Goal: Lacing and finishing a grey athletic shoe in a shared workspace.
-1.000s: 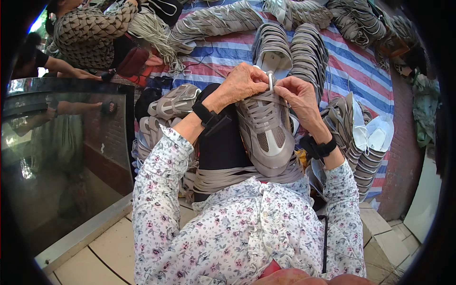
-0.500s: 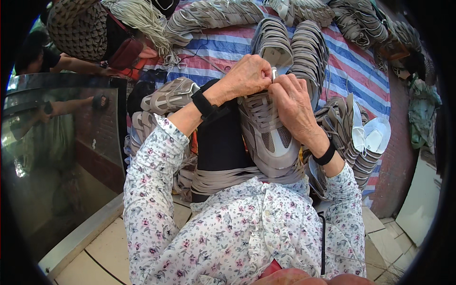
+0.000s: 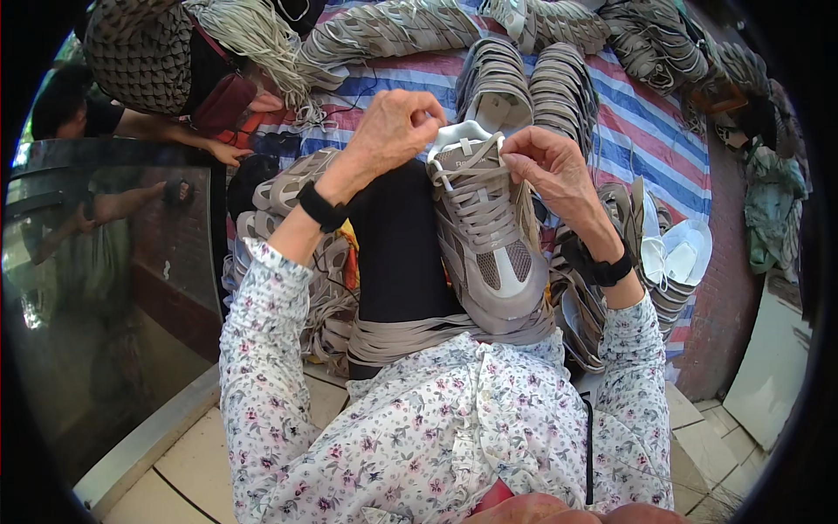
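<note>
A beige-grey sneaker (image 3: 489,240) with laces rests on my lap, toe toward me. My left hand (image 3: 393,131) pinches a lace end at the top left of the shoe's tongue. My right hand (image 3: 546,170) grips a lace end at the top right of the tongue. Both wrists wear black bands. A bundle of beige laces (image 3: 419,336) lies across my lap under the shoe's toe.
Rows of matching shoe uppers (image 3: 524,87) lie on a striped blue, red and white tarp (image 3: 646,131). More uppers are stacked at right (image 3: 663,262) and left (image 3: 279,201). Another person (image 3: 166,61) sits at top left beside a glass panel (image 3: 96,288).
My hands have drawn apart from the middle of the tongue to either side, pulling the lace ends outward. The shoe's tongue now shows between them.
</note>
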Available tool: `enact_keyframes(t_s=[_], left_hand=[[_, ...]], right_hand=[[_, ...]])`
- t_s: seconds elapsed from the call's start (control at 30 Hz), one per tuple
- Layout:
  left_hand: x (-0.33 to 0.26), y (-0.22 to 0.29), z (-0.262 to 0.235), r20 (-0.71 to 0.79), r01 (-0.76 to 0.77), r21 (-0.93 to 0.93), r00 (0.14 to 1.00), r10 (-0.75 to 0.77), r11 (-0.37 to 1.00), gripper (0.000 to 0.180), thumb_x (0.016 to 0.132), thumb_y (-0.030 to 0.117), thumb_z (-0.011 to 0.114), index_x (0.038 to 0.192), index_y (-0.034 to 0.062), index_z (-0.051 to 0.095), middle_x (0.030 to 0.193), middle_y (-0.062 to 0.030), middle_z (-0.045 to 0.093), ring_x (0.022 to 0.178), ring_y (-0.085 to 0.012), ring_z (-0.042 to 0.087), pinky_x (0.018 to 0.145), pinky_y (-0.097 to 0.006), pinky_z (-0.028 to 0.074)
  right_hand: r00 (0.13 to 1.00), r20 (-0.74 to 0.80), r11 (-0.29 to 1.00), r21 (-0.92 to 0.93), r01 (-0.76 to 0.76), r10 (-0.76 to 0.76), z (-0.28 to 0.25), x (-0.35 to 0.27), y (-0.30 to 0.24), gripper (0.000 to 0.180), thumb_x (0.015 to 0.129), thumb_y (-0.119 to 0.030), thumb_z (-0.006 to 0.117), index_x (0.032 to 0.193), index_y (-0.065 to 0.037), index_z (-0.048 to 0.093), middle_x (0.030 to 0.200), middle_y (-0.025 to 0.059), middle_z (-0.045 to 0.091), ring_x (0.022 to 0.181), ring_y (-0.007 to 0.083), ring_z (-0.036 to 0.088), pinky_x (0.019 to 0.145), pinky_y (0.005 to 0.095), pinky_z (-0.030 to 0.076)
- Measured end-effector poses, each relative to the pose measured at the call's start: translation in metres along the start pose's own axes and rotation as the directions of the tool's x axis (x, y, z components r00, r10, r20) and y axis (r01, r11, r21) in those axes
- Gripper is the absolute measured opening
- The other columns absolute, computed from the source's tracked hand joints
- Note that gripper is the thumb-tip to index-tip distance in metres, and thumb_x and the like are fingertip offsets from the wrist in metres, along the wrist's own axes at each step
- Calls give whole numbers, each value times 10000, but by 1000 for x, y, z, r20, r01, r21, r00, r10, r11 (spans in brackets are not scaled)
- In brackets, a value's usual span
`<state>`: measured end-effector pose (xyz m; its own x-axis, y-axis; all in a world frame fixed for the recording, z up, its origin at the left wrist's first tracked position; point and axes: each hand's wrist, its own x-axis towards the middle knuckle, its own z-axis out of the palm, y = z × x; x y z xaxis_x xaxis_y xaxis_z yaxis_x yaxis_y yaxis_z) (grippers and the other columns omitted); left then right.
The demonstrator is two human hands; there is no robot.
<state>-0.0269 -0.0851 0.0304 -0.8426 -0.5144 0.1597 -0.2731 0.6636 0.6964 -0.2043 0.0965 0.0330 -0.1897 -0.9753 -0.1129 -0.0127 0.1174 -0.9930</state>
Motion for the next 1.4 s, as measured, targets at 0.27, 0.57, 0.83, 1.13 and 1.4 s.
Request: enact_keyframes(t_s=[0.27, 0.57, 0.83, 1.13, 1.4], left_hand=[[-5, 33, 33, 103, 38, -165, 994, -21, 986, 176, 792, 95, 639, 925, 16, 723, 556, -34, 553, 503, -80, 477, 485, -268, 389], [4, 36, 47, 187, 79, -202, 981, -41, 976, 188, 760, 116, 642, 888, 0, 715, 571, -73, 583, 507, -131, 524, 497, -306, 419], [0, 28, 46, 21, -79, 223, 997, 76, 972, 121, 772, 125, 618, 743, 12, 647, 620, -151, 622, 565, -293, 624, 551, -391, 484], [-81, -65, -62, -278, 234, 509, 955, -99, 829, 77, 796, 110, 602, 763, 46, 630, 596, -145, 593, 569, -326, 617, 533, -405, 466], [-163, -54, -71, -390, 489, 370, 853, -346, 790, 87, 776, 117, 618, 782, 35, 646, 615, -146, 593, 557, -308, 606, 545, -387, 473]], right_hand=[[995, -86, 996, 79, -47, 54, -3, -19, 1, 97, 902, -55, 637, 975, 9, 640, 832, 0, 625, 712, 60, 560, 651, 192, 448], [989, -134, 983, 182, -34, 59, -3, -19, 11, 105, 896, -70, 659, 976, -3, 642, 817, -9, 630, 710, 47, 565, 646, 179, 447], [992, -123, 979, 201, -15, 41, -8, -13, 8, 107, 899, -92, 663, 970, -13, 652, 813, -17, 630, 705, 42, 563, 639, 173, 440], [1000, -6, 970, 242, -18, 20, -14, -1, 3, 131, 904, -141, 662, 972, -29, 665, 819, -20, 624, 751, 50, 560, 693, 190, 446], [997, 74, 988, 151, -15, 4, -5, 10, 5, 161, 895, -174, 663, 966, -30, 676, 812, -18, 613, 780, 58, 545, 758, 219, 442]])
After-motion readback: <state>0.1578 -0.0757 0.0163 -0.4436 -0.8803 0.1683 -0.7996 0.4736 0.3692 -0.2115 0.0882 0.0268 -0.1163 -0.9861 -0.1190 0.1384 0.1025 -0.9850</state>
